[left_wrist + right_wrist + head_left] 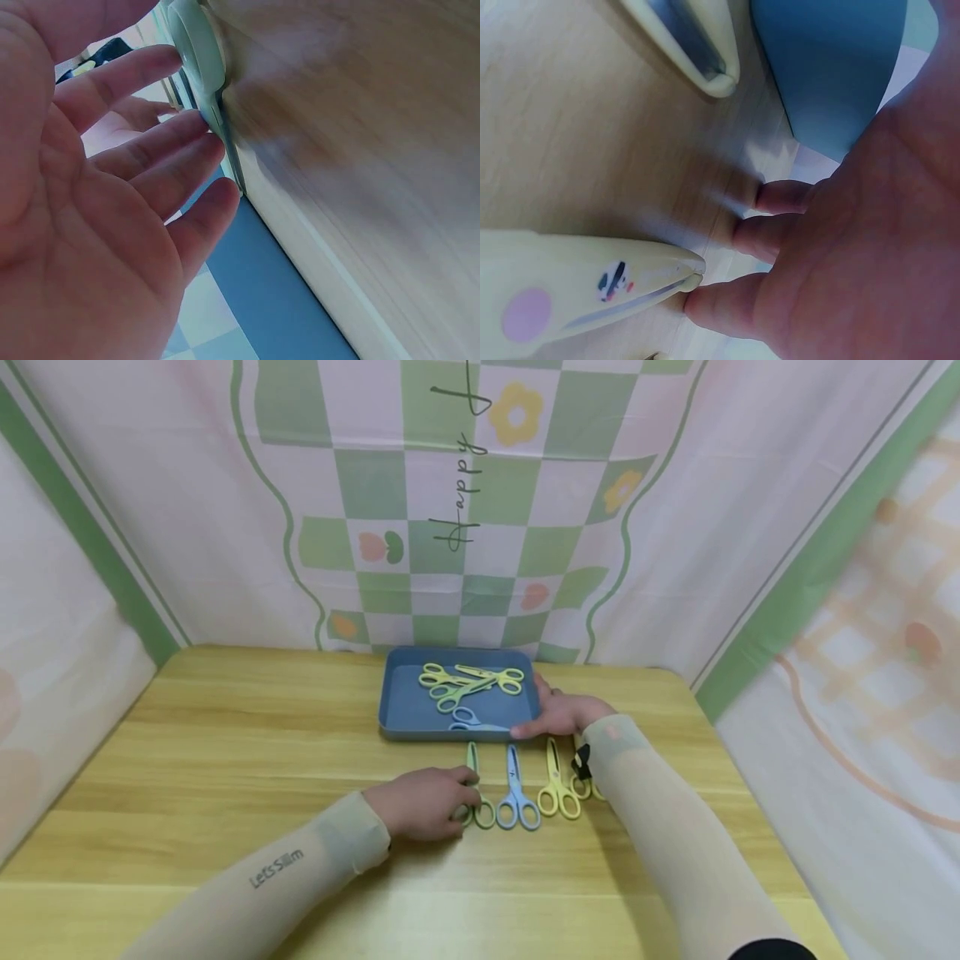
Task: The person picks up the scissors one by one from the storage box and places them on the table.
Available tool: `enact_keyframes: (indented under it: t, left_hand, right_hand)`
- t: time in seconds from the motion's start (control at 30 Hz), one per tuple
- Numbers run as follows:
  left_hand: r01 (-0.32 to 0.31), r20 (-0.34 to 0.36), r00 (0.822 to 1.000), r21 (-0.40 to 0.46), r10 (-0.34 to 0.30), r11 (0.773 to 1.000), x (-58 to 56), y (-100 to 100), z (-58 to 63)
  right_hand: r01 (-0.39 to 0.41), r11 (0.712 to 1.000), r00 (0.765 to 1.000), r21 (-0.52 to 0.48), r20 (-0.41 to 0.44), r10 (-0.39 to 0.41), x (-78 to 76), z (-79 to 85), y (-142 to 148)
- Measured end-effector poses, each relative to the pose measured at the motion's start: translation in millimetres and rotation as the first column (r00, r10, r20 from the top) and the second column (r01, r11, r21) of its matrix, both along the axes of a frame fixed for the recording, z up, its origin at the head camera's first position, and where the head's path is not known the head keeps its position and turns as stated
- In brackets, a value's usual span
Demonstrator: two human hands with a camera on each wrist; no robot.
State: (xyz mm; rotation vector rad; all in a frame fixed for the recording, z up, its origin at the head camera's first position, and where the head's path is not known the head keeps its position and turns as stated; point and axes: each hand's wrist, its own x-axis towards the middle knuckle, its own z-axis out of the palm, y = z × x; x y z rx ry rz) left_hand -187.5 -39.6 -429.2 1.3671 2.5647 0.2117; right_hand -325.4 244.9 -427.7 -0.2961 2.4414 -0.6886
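Observation:
My left hand (431,802) lies over green scissors (485,812) on the table. In the left wrist view its extended fingers (180,161) touch the side of those scissors. My right hand (562,712) is at the right side of a blue tray (408,693), its thumb at the front right corner. In the tray lie yellow, green and blue scissors (465,717). Right of the green pair, blue scissors (514,793) and yellow scissors (557,789) stand in a row, tips toward the tray. More yellow scissors (592,289) are partly hidden by my right forearm in the head view.
The wooden table (247,718) extends on both sides of the tray. Directly behind the tray hangs a green and white checked curtain (465,568). Patterned curtains also border the table left and right.

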Motion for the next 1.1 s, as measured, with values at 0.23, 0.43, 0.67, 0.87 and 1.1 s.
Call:
enact_keyframes:
  t: [0.23, 0.43, 0.67, 0.87, 1.1]
  left_hand:
    - [-0.016, 0.014, 1.0, -0.024, 0.016, 1.0, 1.5, 0.2, 3.2]
    - [0.006, 0.019, 1.0, -0.028, -0.005, 1.0, 1.5, -1.0, 6.3]
    - [0.005, 0.04, 0.999, 0.01, -0.005, 1.0, -3.2, -5.9, 13.5]
    - [-0.032, 0.034, 0.999, 0.073, 0.03, 0.997, -20.0, -12.2, 20.1]
    - [-0.166, 0.041, 0.986, 0.134, 0.161, 0.977, -63.4, -35.2, 63.3]
  right_hand:
    - [0.013, 1.0, 1.0, -0.001, 0.016, -0.013, -0.4, 0.7, -0.1]
    - [0.014, 1.0, 1.0, 0.023, 0.017, -0.014, 0.8, 3.9, -1.0]
    - [0.014, 0.999, 1.0, 0.039, 0.02, -0.015, 2.0, 2.6, -1.2]
    - [0.0, 0.999, 1.0, 0.037, 0.011, 0.0, 1.7, 1.4, -1.0]
    - [0.004, 1.0, 1.0, 0.029, 0.017, -0.005, -2.1, -0.7, 0.3]
